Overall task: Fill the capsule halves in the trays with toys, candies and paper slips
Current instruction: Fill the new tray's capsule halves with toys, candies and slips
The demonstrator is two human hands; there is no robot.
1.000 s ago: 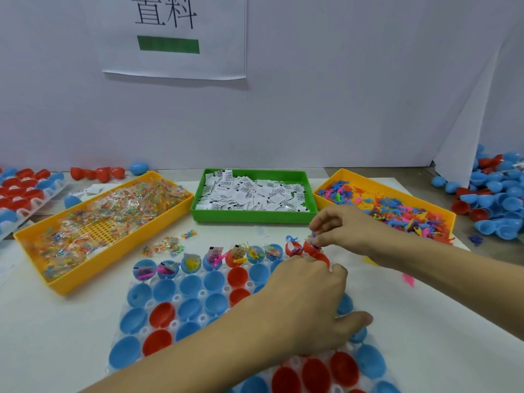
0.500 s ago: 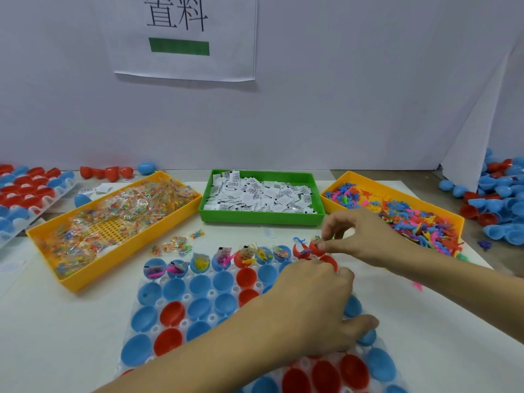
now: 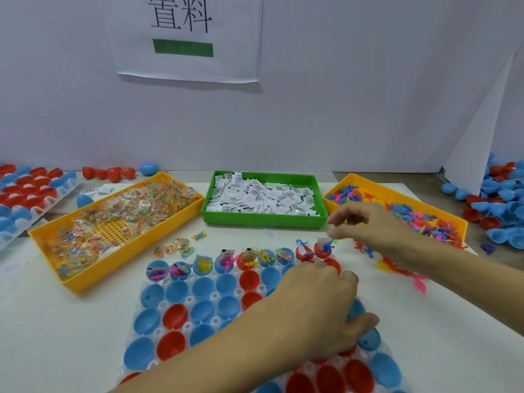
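Note:
A white capsule tray (image 3: 158, 361) holds blue and red halves. Its back row carries candies, slips and toys. My right hand (image 3: 368, 225) hovers just above the back-right red half (image 3: 319, 250), which contains a slip and a blue toy (image 3: 329, 245). Its thumb and index finger are parted, and nothing shows between them. My left hand (image 3: 320, 307) rests on the tray's right part with its fingers curled down, hiding several halves. I cannot see whether it holds anything.
Three bins stand behind the tray: a yellow candy bin (image 3: 127, 258), a green slip bin (image 3: 263, 220) and a yellow toy bin (image 3: 368, 182). Loose toys (image 3: 397, 269) and candies (image 3: 175, 248) lie on the table. Another capsule tray (image 3: 25, 191) sits far left, and spare halves (image 3: 504, 208) far right.
My right hand pinched something at the back-right red half, then rose slightly and parted its fingers. The left hand stayed on the tray.

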